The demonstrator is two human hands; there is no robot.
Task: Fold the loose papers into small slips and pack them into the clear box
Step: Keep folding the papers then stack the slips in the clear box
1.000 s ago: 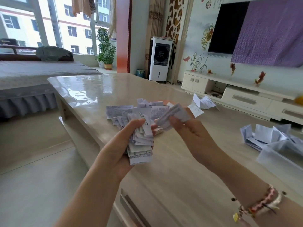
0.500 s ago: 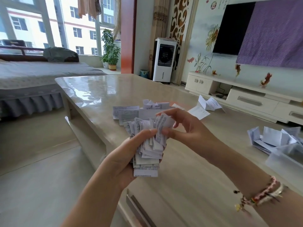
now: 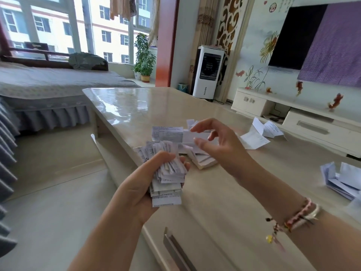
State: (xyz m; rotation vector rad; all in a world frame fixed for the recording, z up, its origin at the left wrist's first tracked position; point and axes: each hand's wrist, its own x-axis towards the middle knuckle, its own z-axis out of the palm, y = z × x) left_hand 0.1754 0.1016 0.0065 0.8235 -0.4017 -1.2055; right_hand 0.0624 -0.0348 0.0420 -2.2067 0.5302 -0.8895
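A person's left hand (image 3: 140, 184), in the lower centre of the frame, grips a thick wad of folded slips (image 3: 168, 178), thumb pressed over the top and fingertips showing at the wad's right edge. The right hand (image 3: 216, 145), just above and to the right, hovers with fingers loosely spread and slightly curved, holding nothing; a braided bracelet (image 3: 297, 218) circles that wrist at lower right.

Beneath the right hand, at the centre of the frame, a heap of printed papers (image 3: 170, 133) and a small stack of folded ones lie on the glossy beige counter (image 3: 214, 192). A few unfolded sheets (image 3: 259, 133) rest farther along the counter at centre right, well apart from the heap. More folded papers (image 3: 340, 182) sit at the right edge of the frame; whether they touch the clear box cannot be told, since only a pale blur shows at that edge.

Behind the counter, a white cooling fan (image 3: 209, 73) stands at upper centre, with a potted plant (image 3: 143, 61) by the window to its left.
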